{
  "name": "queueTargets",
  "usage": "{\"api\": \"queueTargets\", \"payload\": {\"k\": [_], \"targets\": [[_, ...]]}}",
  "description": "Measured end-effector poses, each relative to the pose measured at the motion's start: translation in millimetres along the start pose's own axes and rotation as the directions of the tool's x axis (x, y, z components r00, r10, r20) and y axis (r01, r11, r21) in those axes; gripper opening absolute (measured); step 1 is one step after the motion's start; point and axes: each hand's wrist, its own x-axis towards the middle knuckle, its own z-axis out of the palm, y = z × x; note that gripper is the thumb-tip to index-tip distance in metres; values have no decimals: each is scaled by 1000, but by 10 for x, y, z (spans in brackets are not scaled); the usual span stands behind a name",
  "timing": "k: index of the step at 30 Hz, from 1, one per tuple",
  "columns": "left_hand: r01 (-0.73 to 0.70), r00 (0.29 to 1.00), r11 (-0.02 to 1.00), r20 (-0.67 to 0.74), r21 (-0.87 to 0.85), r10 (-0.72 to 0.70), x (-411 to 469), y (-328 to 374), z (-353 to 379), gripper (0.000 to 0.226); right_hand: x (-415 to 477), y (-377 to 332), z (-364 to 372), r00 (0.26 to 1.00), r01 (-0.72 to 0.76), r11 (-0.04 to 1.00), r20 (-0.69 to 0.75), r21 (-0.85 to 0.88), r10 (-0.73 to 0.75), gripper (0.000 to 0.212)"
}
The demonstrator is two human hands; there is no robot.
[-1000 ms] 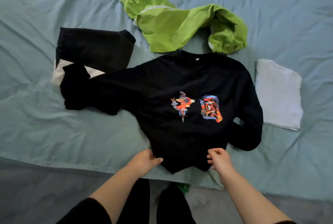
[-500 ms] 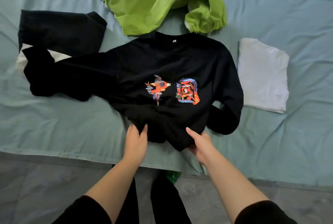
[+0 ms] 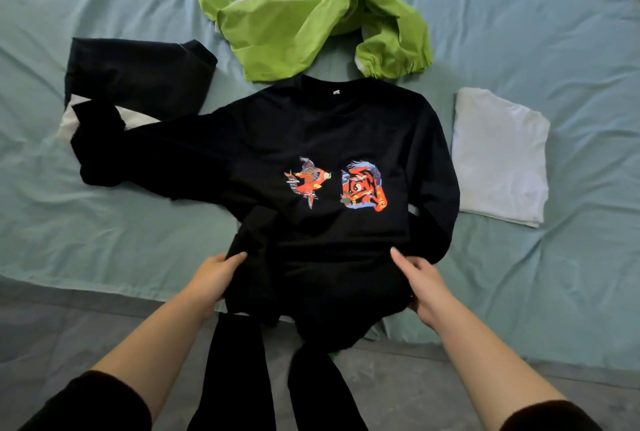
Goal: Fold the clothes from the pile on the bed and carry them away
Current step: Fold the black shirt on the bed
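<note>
We are gripping the black sweatshirt hem, left hand and right hand, at the bed edge; green jacket, white shirt lying close.

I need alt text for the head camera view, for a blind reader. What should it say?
A person's left hand and right hand hold the lower hem of a black sweatshirt with a colourful print, spread on a pale blue sheet. Around it lie a green jacket, a folded white garment and a black-and-white garment.
</note>
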Motion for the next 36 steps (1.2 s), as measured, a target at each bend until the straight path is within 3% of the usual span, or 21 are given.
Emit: {"api": "queueTargets", "payload": {"k": [3,6,8,10,11,13,16,18,20,22,24,28,30,32,33,36], "targets": [[-8,986,1000,-165,-1,8,122,-168,-14,33,92,321,-104,995,-54,991,-91,-126,43,5],[-13,962,999,-273,-39,2,160,-247,-3,54,105,508,-136,993,-74,962,-109,-261,46,21],[-37,971,998,-240,-50,24,102,-249,77,86,96,557,-54,997,-70,955,-43,-289,60,33],[-105,976,989,-182,103,122,70,-270,219,112,87,569,106,995,-78,955,41,-287,93,39],[-138,971,972,-165,192,171,88,-302,297,114,94,574,197,991,-85,959,75,-271,109,39],[-142,966,938,-162,316,201,156,-335,410,104,118,592,362,985,-65,965,136,-256,103,36],[-95,961,909,-202,406,190,286,-314,370,70,105,584,520,982,-4,975,181,-223,45,19],[-101,965,932,-195,349,177,331,-276,229,50,39,568,550,988,23,989,156,-147,0,15],[-98,979,967,-152,237,137,310,-285,48,43,-62,569,476,997,75,975,44,-207,-67,12],[-66,988,969,-117,237,96,262,-334,-126,43,-128,641,308,993,61,958,-82,-280,-88,12],[-26,996,960,-76,279,49,234,-411,-200,45,-180,757,110,986,-46,950,-165,-310,-6,18],[51,997,963,45,263,-65,174,-460,-40,43,-273,831,-58,988,-155,907,-50,-392,147,20],[19,998,973,53,229,-32,151,-433,73,52,-237,755,-80,992,-124,886,-63,-446,107,17],[-44,999,973,41,228,36,143,-368,199,69,-130,616,-100,986,-97,887,-167,-451,22,15],[-67,998,965,30,253,61,132,-330,278,78,-73,514,-112,974,-101,898,-227,-428,2,20],[-94,994,914,-16,396,109,39,-197,592,93,92,162,-155,948,-90,970,-318,-227,14,61]]}}
